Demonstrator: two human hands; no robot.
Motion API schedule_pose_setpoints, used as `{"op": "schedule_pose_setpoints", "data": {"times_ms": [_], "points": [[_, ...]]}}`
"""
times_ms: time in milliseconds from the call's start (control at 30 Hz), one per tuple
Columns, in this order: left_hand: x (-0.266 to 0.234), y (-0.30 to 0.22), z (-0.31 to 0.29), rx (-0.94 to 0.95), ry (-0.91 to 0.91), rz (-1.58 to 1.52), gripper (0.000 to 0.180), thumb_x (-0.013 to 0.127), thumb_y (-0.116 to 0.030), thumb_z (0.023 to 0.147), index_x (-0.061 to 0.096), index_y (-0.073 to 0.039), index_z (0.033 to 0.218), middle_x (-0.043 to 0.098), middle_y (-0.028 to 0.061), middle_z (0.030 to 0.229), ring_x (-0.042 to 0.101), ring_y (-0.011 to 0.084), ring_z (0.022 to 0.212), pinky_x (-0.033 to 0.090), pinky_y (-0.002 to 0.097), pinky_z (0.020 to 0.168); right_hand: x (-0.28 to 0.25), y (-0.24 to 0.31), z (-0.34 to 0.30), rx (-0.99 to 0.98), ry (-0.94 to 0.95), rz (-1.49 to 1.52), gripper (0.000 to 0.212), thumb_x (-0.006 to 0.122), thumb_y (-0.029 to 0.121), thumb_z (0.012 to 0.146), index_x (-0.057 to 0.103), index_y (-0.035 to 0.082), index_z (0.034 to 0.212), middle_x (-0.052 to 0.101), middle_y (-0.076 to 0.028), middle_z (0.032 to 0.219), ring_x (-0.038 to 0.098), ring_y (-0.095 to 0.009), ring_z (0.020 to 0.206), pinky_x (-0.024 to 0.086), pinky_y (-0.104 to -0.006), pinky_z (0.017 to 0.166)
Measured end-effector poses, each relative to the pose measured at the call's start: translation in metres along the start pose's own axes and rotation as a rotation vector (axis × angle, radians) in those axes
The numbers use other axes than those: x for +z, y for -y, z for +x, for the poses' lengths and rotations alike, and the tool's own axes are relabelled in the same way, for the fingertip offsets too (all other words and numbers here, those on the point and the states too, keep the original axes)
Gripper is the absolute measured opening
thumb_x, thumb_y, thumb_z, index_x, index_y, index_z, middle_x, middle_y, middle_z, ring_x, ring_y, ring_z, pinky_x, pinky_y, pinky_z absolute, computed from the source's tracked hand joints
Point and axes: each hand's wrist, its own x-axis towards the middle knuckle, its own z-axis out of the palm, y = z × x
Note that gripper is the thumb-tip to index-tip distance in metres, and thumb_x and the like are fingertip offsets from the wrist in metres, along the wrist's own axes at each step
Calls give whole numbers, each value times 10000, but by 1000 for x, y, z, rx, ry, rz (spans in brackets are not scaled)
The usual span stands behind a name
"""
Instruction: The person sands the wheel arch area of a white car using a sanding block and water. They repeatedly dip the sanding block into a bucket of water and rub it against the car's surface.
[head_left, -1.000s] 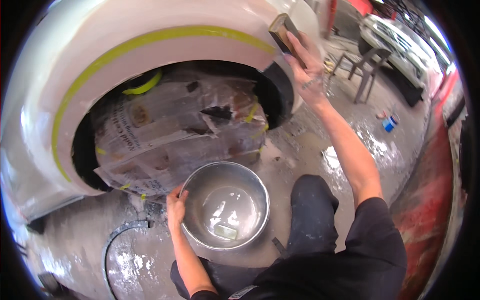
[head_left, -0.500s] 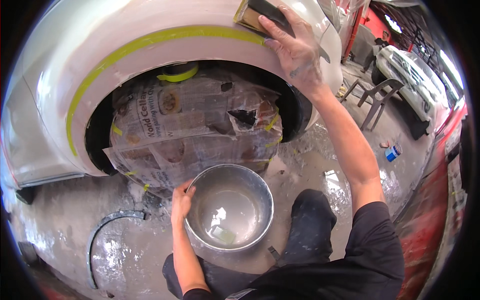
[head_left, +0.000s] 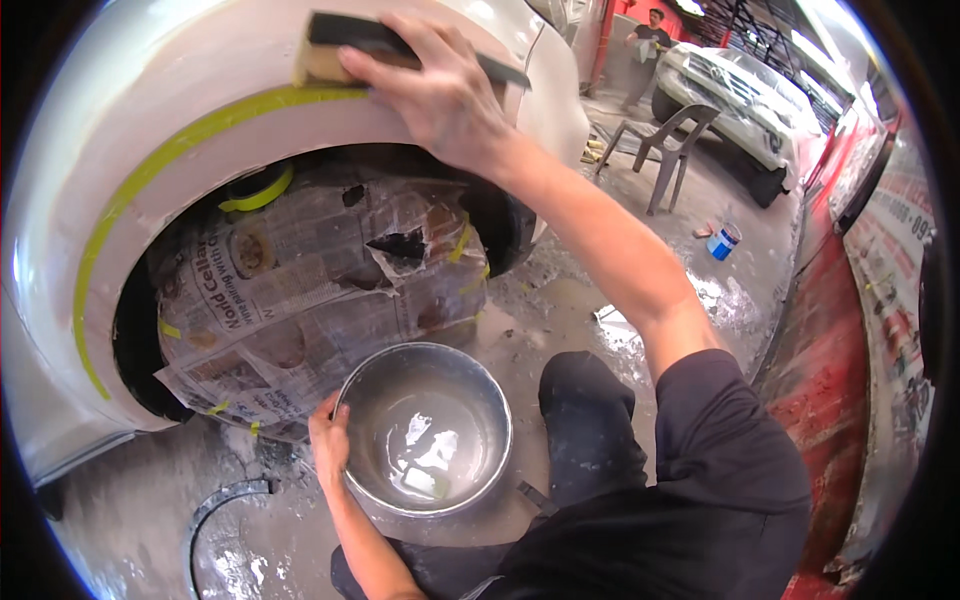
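My right hand (head_left: pixel 445 100) grips a long sanding block (head_left: pixel 350 62), black on top with a tan underside. It lies against the pale car fender (head_left: pixel 215 65), just above a strip of yellow-green tape (head_left: pixel 190 142) that follows the wheel arch. Low in front of the wheel, my left hand (head_left: pixel 330 440) holds the left rim of a grey bowl (head_left: pixel 485 415). Shiny liquid and a small pale block (head_left: pixel 425 482) are in the bowl. Torn newspaper (head_left: pixel 310 265) covers the wheel, and a yellow-green ring (head_left: pixel 262 192) sits at the top of the arch.
A curved dark strip (head_left: pixel 205 515) lies on the wet floor at left. To the right are a blue can (head_left: pixel 723 241) and a grey plastic chair (head_left: pixel 665 145). Another person (head_left: pixel 648 45) stands at the back beside a plastic-covered car (head_left: pixel 740 95). My knee (head_left: pixel 590 420) is right of the bowl.
The view has turned to the right. My right hand has slid the sanding block leftward along the fender above the tape. My left hand still holds the bowl's rim.
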Motion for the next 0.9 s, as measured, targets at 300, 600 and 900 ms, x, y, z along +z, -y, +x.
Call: {"op": "schedule_pose_setpoints", "data": {"times_ms": [300,600,900], "points": [[0,5,1,34,-3,-29,337,617,-77,961,687,41,1269,710,215,1246,652,313,1190,445,376,1057,9,-4,15,12,67,-5,465,768,135,826,746,267,1272,577,-229,1370,570,-421,1219,466,-514,1049],[3,6,2,45,15,-13,335,626,-97,950,697,16,1257,712,236,1235,660,357,1193,465,392,1042,6,4,35,62,110,12,475,768,64,830,754,211,1281,594,-195,1386,594,-388,1229,483,-458,1050],[4,7,2,49,4,-46,324,622,-93,949,703,15,1243,721,232,1215,670,339,1180,476,393,1025,8,12,36,16,72,-37,507,755,15,803,750,185,1281,577,-197,1395,576,-382,1228,476,-452,1038]]}}
